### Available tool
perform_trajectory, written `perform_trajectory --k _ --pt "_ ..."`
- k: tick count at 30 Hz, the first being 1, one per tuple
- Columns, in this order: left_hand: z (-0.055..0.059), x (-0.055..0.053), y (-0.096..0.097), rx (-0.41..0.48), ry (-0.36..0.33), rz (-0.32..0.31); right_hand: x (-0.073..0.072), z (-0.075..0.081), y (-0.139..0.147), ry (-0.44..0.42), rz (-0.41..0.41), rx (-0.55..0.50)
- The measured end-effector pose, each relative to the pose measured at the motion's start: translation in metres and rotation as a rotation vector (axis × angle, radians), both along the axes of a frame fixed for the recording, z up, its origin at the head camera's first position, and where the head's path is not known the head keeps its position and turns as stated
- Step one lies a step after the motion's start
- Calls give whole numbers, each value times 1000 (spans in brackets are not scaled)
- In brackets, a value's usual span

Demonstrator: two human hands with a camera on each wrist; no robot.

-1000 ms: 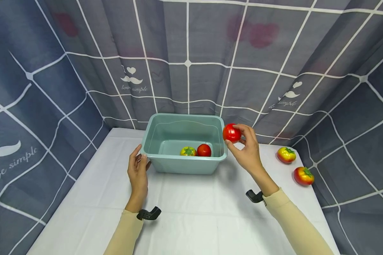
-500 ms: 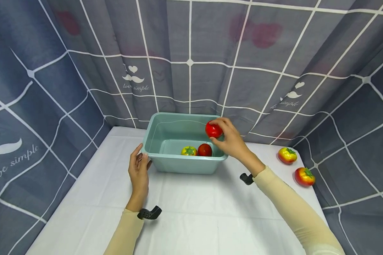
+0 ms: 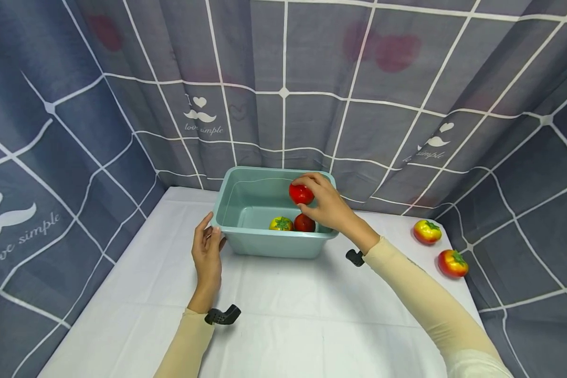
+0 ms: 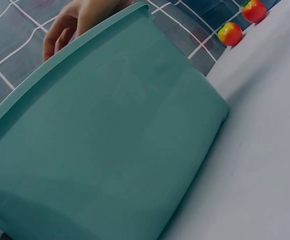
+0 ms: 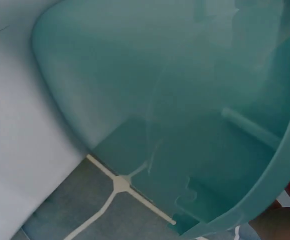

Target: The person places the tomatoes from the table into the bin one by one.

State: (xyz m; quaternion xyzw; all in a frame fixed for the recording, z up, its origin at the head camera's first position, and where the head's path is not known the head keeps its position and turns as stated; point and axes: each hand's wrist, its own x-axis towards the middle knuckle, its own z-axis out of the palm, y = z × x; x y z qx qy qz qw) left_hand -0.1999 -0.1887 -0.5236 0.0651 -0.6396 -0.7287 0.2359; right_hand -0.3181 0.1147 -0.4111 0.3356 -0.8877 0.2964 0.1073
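One shiny red fruit (image 3: 300,194) is held between the curved thumb and fingers of the right hand (image 3: 328,205), over the teal bin (image 3: 269,244). In the bin, a yellow fruit (image 3: 281,224) with green leaves is seen just beside a second red fruit (image 3: 305,223), both near the front wall. The bin's front left corner is touched from outside by the left hand (image 3: 207,260), its thumb and forefinger parted. On the white tabletop (image 3: 274,336), well to the right, two red-and-yellow fruits (image 3: 427,232) are set near the edge.
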Motion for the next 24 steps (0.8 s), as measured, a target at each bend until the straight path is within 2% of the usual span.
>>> perform_trajectory --k 11,18,24 --pt "-1 0 0 0 14 -4 -2 -1 -4 -6 -22 -51" --pt "-3 4 2 10 3 -4 7 -3 2 -26 -36 -107" --pt "-1 2 1 -3 16 -2 12 -6 13 -46 -34 -163"
